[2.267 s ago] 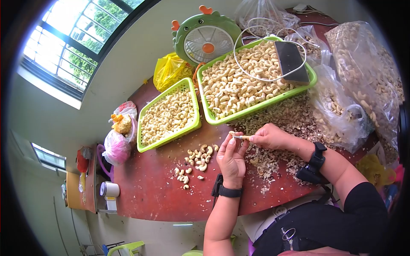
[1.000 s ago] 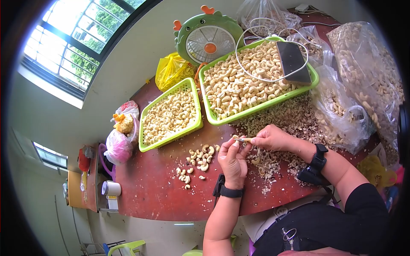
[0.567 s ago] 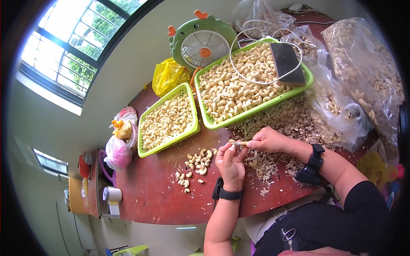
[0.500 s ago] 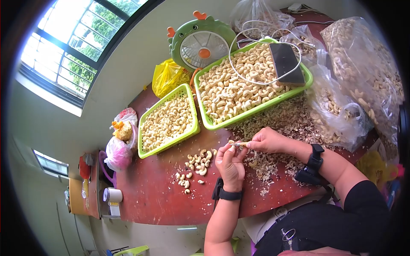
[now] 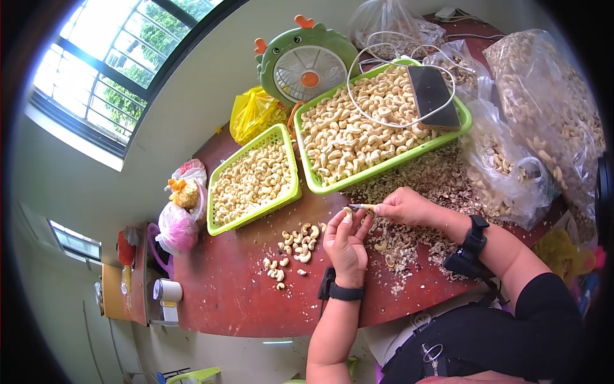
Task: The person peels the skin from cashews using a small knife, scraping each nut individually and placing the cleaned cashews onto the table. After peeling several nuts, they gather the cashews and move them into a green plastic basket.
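Nearest, the left hand [image 5: 346, 251] is raised palm up over the counter [image 5: 224, 297], its grip pinched at thumb and fingertips round a single cashew [image 5: 347, 210], the other fingers loosely curled. The nut sits at the far end of that hand, partly hidden by the thumb, so its long axis is hard to read.

Just to the right, the right hand [image 5: 403, 207] has its grip closed round the handle of a small knife [image 5: 368, 206]. The knife lies nearly level, its long axis running crosswise from the right grip toward the left fingertips, blade end leftward. From the right grip, then, the cashew lies straight along the blade, at its tip; whether steel and nut touch is too small to tell. The left hand is the nearer, since it holds the nut.

Left of the left hand, loose cashews [image 5: 299, 241] lie on the counter; skin scraps [image 5: 409, 246] spread below and beyond the right hand. Farther off stand a smaller green basket [image 5: 252, 224] and a larger green basket [image 5: 384, 168], both filled with cashews.
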`<state>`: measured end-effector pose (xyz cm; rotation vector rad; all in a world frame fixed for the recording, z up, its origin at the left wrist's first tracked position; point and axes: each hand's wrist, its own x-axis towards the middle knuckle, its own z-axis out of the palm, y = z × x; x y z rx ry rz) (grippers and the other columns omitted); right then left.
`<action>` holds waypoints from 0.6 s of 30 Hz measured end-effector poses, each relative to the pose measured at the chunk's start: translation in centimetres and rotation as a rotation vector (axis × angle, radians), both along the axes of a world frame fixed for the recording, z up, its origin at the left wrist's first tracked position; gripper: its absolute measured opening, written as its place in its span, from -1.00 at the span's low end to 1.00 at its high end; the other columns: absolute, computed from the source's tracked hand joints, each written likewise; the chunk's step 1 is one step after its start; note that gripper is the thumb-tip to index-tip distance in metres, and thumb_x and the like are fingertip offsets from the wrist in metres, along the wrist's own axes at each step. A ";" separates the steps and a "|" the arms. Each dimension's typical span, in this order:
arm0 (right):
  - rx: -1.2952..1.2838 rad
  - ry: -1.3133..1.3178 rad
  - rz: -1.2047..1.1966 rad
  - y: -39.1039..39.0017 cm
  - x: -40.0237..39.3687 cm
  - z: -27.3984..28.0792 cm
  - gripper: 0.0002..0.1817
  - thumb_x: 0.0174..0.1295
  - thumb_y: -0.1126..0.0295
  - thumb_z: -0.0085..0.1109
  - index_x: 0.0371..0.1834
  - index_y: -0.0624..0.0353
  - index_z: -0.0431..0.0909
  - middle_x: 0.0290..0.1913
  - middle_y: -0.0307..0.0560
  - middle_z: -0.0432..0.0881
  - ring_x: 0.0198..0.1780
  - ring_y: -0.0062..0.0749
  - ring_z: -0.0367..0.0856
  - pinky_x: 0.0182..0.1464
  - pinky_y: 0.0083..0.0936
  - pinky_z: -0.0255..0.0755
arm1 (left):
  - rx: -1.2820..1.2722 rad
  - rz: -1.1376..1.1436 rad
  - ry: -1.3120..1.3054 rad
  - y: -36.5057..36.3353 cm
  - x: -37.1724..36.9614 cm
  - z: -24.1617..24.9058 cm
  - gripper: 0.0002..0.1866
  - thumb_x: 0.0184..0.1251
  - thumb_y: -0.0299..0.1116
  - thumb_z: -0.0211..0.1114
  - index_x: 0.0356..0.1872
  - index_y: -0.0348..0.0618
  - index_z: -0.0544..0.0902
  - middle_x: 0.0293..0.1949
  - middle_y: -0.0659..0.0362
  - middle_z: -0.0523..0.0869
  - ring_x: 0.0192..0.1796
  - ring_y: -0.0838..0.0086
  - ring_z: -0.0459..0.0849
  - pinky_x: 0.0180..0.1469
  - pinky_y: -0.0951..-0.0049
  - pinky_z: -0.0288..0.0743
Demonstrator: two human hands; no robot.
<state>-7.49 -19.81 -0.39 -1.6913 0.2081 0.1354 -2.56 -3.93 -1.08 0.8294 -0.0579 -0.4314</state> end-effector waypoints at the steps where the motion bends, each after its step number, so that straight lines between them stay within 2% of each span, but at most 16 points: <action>1: -0.013 -0.017 0.017 0.0 0.0 -0.1 -0.56 0.14 0.11 0.03 -0.77 0.20 0.44 -0.81 -0.38 0.28 -0.73 -0.73 0.15 -0.69 -0.68 0.05 | -0.002 0.002 0.003 0.0 0.1 0.0 -0.82 0.12 -0.55 0.08 -0.22 -0.27 0.43 -0.25 0.06 0.56 -0.12 0.26 0.57 -0.07 0.18 0.51; 7: -0.029 -0.011 0.041 0.3 -0.2 0.4 -0.53 0.13 0.10 0.04 -0.80 0.20 0.41 -0.82 -0.38 0.27 -0.74 -0.73 0.16 -0.69 -0.68 0.04 | -0.022 -0.064 -0.017 0.2 0.4 0.5 -0.79 0.17 -0.57 0.06 -0.15 -0.33 0.45 -0.24 0.03 0.57 -0.11 0.26 0.56 -0.12 0.21 0.56; 18: -0.118 -0.039 0.072 0.3 -0.3 0.6 -0.51 0.12 0.05 0.04 -0.81 0.21 0.42 -0.84 -0.35 0.28 -0.75 -0.70 0.17 -0.70 -0.65 0.06 | -0.006 -0.062 -0.060 0.4 0.3 0.4 -0.84 0.10 -0.61 0.07 -0.26 -0.31 0.46 -0.27 0.05 0.55 -0.11 0.22 0.56 -0.16 0.25 0.58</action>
